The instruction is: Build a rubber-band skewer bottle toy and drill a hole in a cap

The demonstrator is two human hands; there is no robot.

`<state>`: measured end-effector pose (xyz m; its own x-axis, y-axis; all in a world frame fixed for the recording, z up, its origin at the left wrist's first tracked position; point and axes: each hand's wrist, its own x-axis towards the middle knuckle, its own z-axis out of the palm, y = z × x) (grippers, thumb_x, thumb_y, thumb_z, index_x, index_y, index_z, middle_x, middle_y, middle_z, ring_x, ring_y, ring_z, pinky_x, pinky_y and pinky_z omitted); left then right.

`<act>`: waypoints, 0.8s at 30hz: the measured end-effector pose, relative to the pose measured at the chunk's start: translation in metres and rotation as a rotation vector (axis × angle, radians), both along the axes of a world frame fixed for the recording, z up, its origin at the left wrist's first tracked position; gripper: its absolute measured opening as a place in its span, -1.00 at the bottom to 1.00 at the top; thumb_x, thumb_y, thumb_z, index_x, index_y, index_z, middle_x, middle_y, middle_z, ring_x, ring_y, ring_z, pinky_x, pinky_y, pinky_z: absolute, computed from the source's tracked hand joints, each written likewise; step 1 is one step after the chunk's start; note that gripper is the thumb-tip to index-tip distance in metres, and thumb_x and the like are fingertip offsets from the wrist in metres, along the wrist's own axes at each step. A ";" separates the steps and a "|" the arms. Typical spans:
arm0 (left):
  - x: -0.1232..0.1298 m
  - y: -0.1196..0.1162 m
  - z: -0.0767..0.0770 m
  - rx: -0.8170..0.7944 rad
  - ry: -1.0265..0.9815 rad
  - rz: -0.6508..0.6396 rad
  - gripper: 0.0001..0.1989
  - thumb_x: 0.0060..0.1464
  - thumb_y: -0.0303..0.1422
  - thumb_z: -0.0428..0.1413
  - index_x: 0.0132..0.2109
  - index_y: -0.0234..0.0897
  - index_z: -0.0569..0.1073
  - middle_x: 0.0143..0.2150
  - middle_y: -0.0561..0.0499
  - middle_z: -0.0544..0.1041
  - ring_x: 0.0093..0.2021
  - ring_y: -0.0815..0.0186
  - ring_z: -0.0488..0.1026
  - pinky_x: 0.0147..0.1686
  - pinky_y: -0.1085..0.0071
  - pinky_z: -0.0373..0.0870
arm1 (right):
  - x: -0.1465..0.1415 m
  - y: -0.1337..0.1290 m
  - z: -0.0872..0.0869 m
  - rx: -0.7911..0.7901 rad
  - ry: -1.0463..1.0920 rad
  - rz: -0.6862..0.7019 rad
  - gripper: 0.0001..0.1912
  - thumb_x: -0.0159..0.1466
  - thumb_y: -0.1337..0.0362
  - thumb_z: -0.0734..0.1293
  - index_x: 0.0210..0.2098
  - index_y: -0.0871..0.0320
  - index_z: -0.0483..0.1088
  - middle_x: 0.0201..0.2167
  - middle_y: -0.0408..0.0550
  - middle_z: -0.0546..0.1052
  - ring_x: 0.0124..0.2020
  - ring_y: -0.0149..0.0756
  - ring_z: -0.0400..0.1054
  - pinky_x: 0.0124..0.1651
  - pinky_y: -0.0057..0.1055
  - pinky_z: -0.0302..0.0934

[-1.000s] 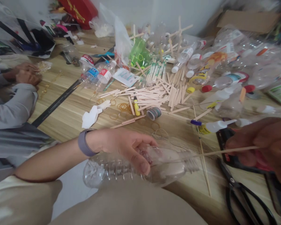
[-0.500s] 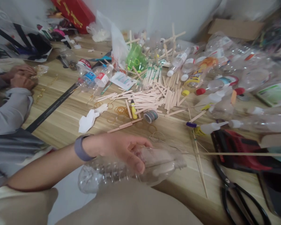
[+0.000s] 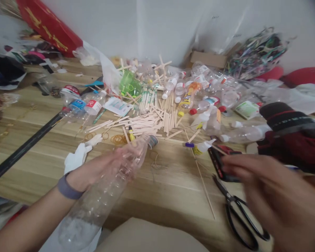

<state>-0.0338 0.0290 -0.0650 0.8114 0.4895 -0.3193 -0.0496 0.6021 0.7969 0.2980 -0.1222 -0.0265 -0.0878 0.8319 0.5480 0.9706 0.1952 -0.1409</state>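
From the head view, I take the heap of flat wooden sticks (image 3: 154, 120) on the tabletop (image 3: 170, 196) as my mark. Nearer the wearer than that heap, and to its left, is a clear plastic bottle (image 3: 105, 196). It is see-through and ridged round the body, glinting along the ridges, and it lies at a slant: the narrow neck points up toward the heap, the broad base down toward the wearer's lap. Its neck overlaps a small spool (image 3: 153, 141) at the heap's near edge; whether the two touch, I can't tell.

The left hand (image 3: 124, 161) is closed round the upper part of the bottle, its fingers showing blurred through the plastic. That forearm reaches in from the near left, a purple wristband (image 3: 70, 187) at the wrist.

To the right of the heap and nearer the wearer, the right hand (image 3: 267, 189) is raised, badly blurred, with thumb and fingers pinched on a thin stick (image 3: 218, 150), of which only a short length shows. Black scissors (image 3: 230, 199) lie below that hand, on the near right of the heap. Between them and the heap rests a small white bottle (image 3: 203, 146) with a yellow label, and rubber bands (image 3: 119, 140) lie at the heap's near left.
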 end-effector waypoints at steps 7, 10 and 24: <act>-0.004 -0.005 -0.005 -0.130 -0.221 0.040 -0.33 0.18 0.16 -0.08 0.08 -0.31 0.47 -0.22 -0.11 0.66 -0.23 0.17 0.58 -0.21 0.38 0.35 | -0.037 0.084 -0.046 -0.166 -0.248 0.205 -0.61 0.35 0.52 0.07 -0.04 0.23 0.46 -0.10 0.16 0.53 -0.13 -0.08 0.46 -0.14 -0.24 0.37; 0.005 -0.006 -0.004 -0.142 -0.289 0.027 -0.34 0.13 0.16 -0.01 -0.05 -0.37 0.55 -0.20 -0.14 0.67 -0.19 0.15 0.58 -0.13 0.35 0.35 | -0.040 0.103 -0.057 -0.197 -0.251 0.219 -0.57 0.27 0.61 0.11 0.01 0.27 0.44 -0.10 0.20 0.54 -0.14 -0.05 0.47 -0.15 -0.20 0.38; 0.031 -0.016 -0.008 -0.405 -0.343 0.239 -0.62 -0.03 -0.10 0.30 -0.11 -0.22 0.58 -0.23 0.05 0.65 -0.22 0.28 0.58 -0.16 0.44 0.43 | -0.122 0.070 -0.031 -0.104 0.572 0.360 -0.86 0.33 0.38 0.28 -0.35 0.15 0.44 -0.24 0.05 0.54 -0.16 -0.20 0.46 -0.13 -0.29 0.36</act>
